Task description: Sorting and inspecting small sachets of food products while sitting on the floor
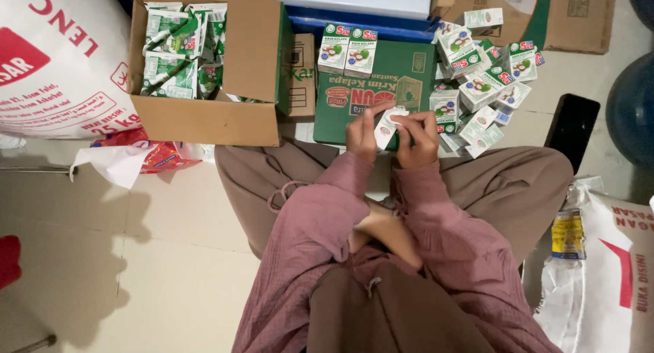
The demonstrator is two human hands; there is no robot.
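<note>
Far left: white sack (54, 60) lying on the floor, crumpled plastic bag (129, 159) just beside its near edge

Left of centre: open brown box (204, 118), flaps up, filled with small green-and-white cartons (174, 53) lying every way

Centre: flat green box (361, 94) on the floor in front of crossed legs; two upright cartons (347, 50) side by side at its far edge

Left hand (361, 132) and right hand (419, 138) together over the near edge of the green box, both pinching one carton (386, 127). Carton tilted, held clear of the box, thumbs on its face, fingers behind. Left grips the lower left edge, right the upper right corner. Cannot tell whether the carton is full or pressed flat

Right of centre: loose heap (484, 81) of the same cartons at the right edge of the green box, some upright, most tipped, touching one another

Right: black slab (572, 125) on the floor beyond the knee; second sack (606, 278) at the lower right corner

Judgement on step: one carton in hand, mid-handling, between heap and brown box. Next move calls for one hand to keep its pinch while the other lets go, and for a tidy set-down so the upright pair is not knocked
</note>
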